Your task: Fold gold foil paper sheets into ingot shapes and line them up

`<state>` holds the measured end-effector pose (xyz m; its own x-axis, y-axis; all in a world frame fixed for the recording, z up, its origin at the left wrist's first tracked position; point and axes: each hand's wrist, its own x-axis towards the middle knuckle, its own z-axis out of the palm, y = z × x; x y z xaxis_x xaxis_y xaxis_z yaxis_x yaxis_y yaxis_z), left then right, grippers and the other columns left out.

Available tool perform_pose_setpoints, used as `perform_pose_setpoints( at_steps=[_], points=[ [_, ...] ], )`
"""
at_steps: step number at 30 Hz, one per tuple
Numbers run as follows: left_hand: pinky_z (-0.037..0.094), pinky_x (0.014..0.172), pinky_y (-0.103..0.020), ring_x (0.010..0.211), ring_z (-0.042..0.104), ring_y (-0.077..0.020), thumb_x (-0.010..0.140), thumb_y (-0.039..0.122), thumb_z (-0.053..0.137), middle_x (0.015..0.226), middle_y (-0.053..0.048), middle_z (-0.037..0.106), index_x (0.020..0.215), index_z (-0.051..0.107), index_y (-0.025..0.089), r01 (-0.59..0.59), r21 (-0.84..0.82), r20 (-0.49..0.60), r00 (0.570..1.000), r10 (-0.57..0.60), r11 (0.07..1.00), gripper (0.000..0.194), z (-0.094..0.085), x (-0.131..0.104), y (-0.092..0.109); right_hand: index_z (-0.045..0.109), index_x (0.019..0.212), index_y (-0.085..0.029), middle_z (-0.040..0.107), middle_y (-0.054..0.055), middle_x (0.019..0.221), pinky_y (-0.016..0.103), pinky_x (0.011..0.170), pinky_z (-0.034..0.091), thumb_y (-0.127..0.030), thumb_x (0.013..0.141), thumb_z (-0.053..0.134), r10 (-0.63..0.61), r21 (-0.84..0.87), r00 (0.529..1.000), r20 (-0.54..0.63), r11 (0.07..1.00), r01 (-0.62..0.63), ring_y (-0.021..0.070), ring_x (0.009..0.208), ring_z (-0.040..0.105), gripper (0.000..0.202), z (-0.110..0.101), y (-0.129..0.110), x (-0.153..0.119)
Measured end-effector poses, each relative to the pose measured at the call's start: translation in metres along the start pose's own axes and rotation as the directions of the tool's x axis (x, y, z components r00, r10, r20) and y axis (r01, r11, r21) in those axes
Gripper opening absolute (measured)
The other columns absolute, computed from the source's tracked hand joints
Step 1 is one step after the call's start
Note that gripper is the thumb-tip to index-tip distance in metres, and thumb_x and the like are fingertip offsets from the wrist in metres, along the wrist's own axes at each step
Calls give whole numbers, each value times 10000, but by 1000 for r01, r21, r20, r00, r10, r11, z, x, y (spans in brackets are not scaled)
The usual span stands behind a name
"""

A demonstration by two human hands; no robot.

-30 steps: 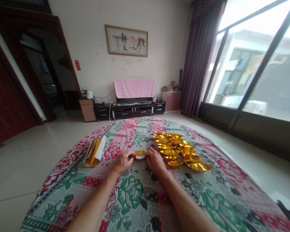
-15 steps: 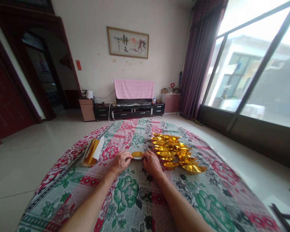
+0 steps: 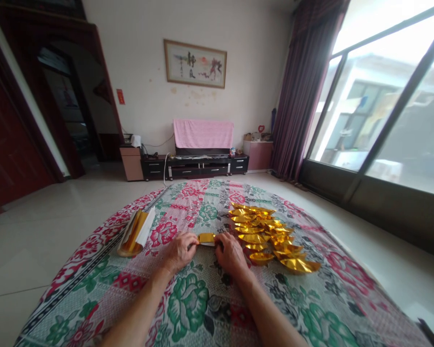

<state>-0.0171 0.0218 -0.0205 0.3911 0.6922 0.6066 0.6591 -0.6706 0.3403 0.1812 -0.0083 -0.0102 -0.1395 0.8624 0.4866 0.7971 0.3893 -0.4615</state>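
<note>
A small folded piece of gold paper (image 3: 207,238), with a white edge showing below, is stretched between my two hands over the patterned cloth. My left hand (image 3: 181,250) pinches its left end, and my right hand (image 3: 230,251) pinches the right end. Just right of my right hand lie several folded gold paper boats (image 3: 262,258) in rows. Over on the left, a loosely rolled stack of gold and white sheets (image 3: 135,233) rests on the cloth.
A floral cloth (image 3: 188,299) covers the round table. Beyond it stand a low black cabinet (image 3: 198,169) and a screen under a pink towel (image 3: 203,133). A dark curtain (image 3: 300,101) hangs beside the window at the right.
The view has shifted slightly, so the boats and the table appear a little lower. More of the gold side of the held paper faces up; both hands still grip its ends.
</note>
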Motion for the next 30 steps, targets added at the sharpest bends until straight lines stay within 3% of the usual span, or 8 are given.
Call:
perform_pose_setpoints(
  at_steps=[10, 16, 23, 30],
  points=[
    [457, 749, -286, 770, 582, -161, 690, 95, 535, 777, -23, 659, 698, 620, 195, 93, -15, -9, 996, -93, 996, 131, -3, 2, 4, 595, 844, -205, 623, 20, 846, 247, 770, 377, -128, 752, 488, 17, 63, 1000, -10, 998, -16, 161, 832, 544, 161, -1, 1, 2],
    [467, 748, -269, 769, 604, -152, 769, 171, 519, 778, -25, 670, 797, 662, 197, 179, -19, -16, 984, -179, 984, 147, -3, 7, 6, 616, 834, -192, 643, 18, 819, 228, 745, 394, -138, 774, 470, 42, 118, 998, -37, 992, -37, 146, 792, 570, 167, 3, 6, 7],
    [472, 786, -243, 827, 622, -139, 779, 152, 497, 859, -19, 694, 989, 649, 208, 240, 9, -18, 971, -240, 971, 265, 1, 8, 4, 625, 830, -188, 653, 20, 795, 227, 713, 396, -133, 760, 473, 104, 88, 993, -59, 991, -98, 150, 756, 584, 176, 3, 1, 10],
    [466, 800, -253, 847, 621, -144, 786, 143, 470, 901, -29, 695, 1003, 640, 200, 257, 36, -16, 966, -257, 966, 282, 4, 9, 5, 610, 826, -195, 637, 15, 778, 220, 716, 394, -149, 773, 463, 124, 66, 989, -75, 991, -119, 143, 745, 579, 162, 9, 2, 10]
  ],
)
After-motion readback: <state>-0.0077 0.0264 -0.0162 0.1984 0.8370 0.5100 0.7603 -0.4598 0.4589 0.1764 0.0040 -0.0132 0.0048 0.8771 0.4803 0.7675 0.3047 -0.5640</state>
